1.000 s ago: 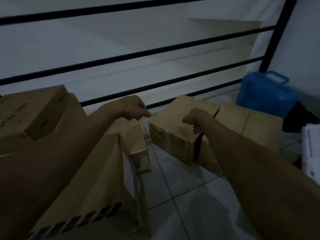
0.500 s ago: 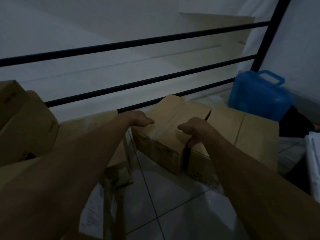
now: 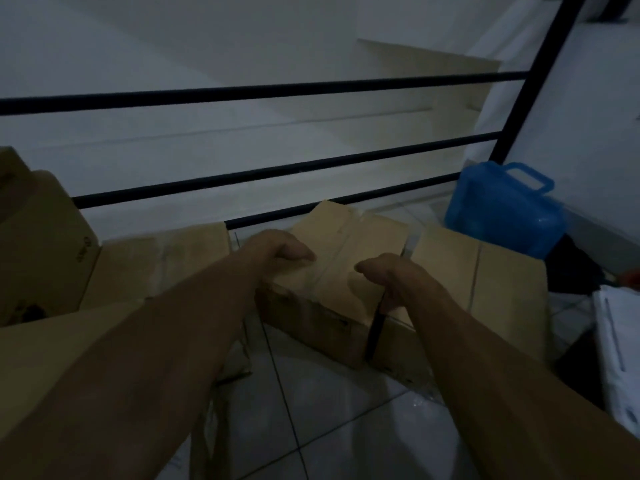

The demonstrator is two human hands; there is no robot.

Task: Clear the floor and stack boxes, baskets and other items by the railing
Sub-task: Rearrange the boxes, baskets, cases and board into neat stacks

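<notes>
nearest the camera, both bare forearms reached forward over a white tiled floor [image 3: 311,420] in dim light. a flattened sheet of cardboard [image 3: 45,348] lay at the near left, partly under the left forearm. the left hand [image 3: 277,249] gripped the left edge of a taped cardboard box [image 3: 332,268] that sat on the floor at the middle, its thumb lying on the top and its fingers curled down over the side. the right hand [image 3: 391,278] gripped the same box at its right edge, thumb on top and fingers tucked into the dark gap between this box and a second cardboard box [image 3: 485,289] standing just beside it on the right. at the far left a larger printed carton [image 3: 41,244] stood with another flat brown carton [image 3: 162,258] beside it. a white bag or bundle [image 3: 620,344] showed at the right edge. behind the second box a blue plastic case with a handle [image 3: 505,213] rested near the wall. farthest back, the black metal railing [image 3: 277,171] ran across just behind the boxes, with pale stairs beyond it.
</notes>
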